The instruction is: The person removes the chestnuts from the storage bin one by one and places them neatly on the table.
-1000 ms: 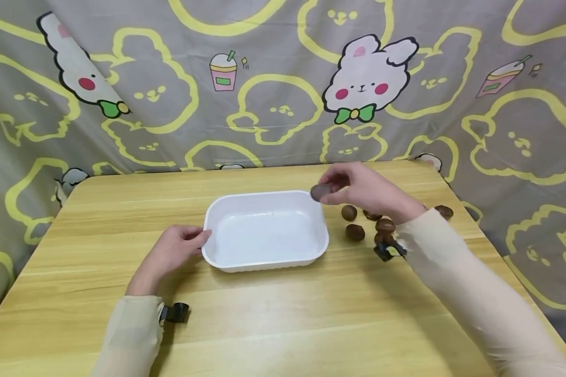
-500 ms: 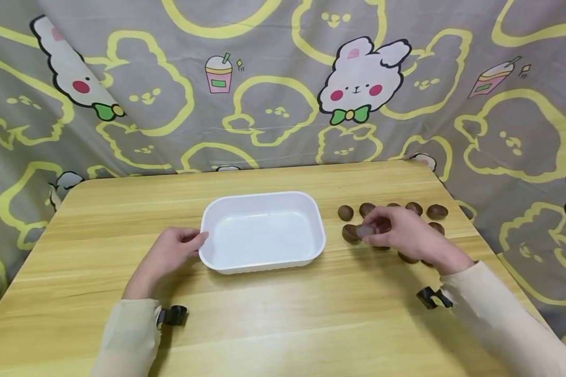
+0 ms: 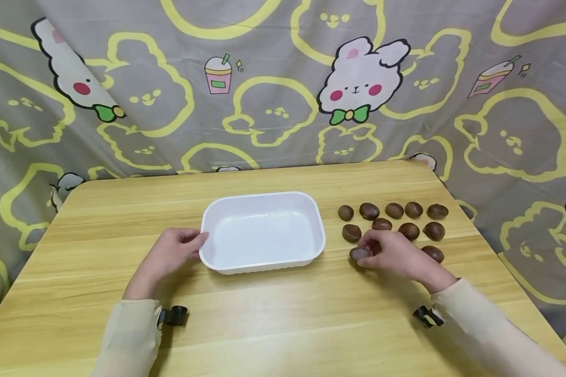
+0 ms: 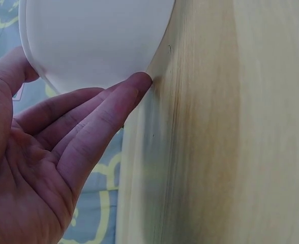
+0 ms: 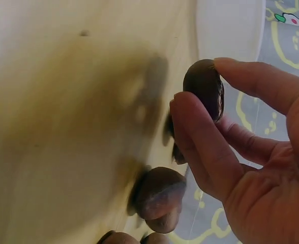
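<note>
- table [image 3: 283, 324]: wooden, bears everything.
- tray [image 3: 262, 230]: white, mid-table; left hand [image 3: 167, 254] touches its left rim, fingers relaxed, close together.
- chestnut [image 3: 360, 254]: pinched by right hand [image 3: 396, 256], right of tray, beside the other chestnuts [image 3: 395, 210].

A light wooden table [image 3: 273, 314] fills the lower half of the head view. A white tray [image 3: 262, 231] is set near the frame's centre. To its right, loose brown chestnuts [image 3: 396, 220] are spread directly on the wood, ranged roughly in rows towards the table's right edge.
</note>
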A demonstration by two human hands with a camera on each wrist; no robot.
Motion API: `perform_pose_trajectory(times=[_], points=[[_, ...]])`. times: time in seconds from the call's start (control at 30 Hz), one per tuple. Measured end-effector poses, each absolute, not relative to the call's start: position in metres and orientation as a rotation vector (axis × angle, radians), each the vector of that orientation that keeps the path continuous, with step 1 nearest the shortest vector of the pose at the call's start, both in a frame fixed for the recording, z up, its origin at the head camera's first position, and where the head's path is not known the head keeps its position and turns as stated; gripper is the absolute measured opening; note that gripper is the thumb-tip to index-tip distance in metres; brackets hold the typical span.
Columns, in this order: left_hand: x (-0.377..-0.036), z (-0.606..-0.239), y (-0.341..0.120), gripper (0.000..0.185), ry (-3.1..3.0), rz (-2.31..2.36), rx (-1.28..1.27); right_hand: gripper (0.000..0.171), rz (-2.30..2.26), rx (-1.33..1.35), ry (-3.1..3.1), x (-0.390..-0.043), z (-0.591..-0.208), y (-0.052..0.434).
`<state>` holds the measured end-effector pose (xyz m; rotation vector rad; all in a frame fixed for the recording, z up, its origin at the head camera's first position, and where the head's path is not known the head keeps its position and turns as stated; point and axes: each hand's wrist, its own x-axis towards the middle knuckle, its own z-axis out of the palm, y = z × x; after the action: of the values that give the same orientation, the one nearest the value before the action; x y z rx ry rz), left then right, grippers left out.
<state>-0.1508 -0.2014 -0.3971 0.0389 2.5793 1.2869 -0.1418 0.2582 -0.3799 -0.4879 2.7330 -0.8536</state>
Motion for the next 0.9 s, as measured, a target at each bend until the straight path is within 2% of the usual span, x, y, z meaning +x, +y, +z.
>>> perform_pose_trajectory(times=[0.27, 0.63, 0.9], points=[[-0.151, -0.398, -0.2, 0.06, 2.564, 1.296, 0.044, 0.021, -0.762, -0.402, 2.741, -0.14, -0.391, 0.261], [-0.151, -0.397, -0.202, 0.054, 2.566, 1.321, 0.071, 0.021, -0.744, -0.425, 2.738, -0.144, -0.39, 0.265], [-0.15, -0.398, -0.202, 0.056, 2.556, 1.341, 0.061, 0.021, -0.745, -0.436, 2.741, -0.142, -0.391, 0.268]])
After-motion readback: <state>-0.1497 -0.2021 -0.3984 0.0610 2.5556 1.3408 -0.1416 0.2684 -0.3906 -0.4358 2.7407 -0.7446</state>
